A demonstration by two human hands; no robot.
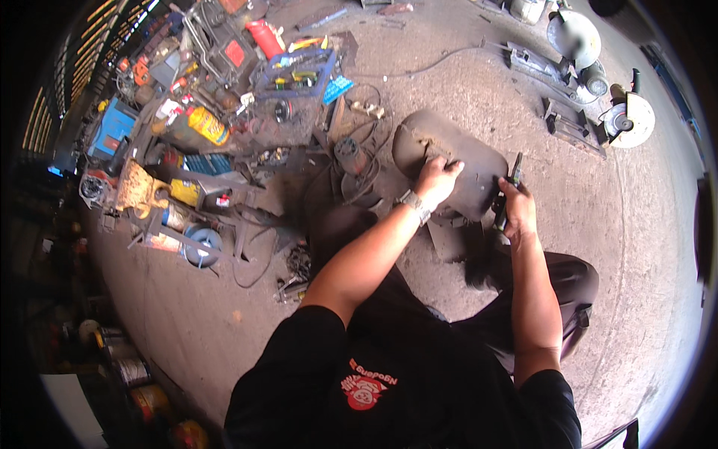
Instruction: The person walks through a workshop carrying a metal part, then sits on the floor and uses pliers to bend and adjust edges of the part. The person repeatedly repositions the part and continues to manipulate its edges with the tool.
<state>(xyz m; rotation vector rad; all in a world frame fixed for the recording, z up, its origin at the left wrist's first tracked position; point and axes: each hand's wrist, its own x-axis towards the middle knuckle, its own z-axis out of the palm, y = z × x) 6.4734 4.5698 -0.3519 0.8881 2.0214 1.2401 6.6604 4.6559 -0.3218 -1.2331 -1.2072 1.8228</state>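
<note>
The dark, rounded panel (475,161) was at two o'clock from the view's middle. The left hand (438,182) rested over it, fingers curled by a torn-looking patch (425,144); whether they pinched anything could not be told. At the panel's four o'clock edge, the right hand (519,208) was wrapped around a slim hand tool (517,168), its tip toward twelve. A blue tray (292,87) sat at ten o'clock from the panel

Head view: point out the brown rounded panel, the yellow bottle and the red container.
Brown rounded panel (480,173): head view, middle of its broad face.
Yellow bottle (207,126): head view, front of its body.
Red container (264,37): head view, side of its body.
</note>
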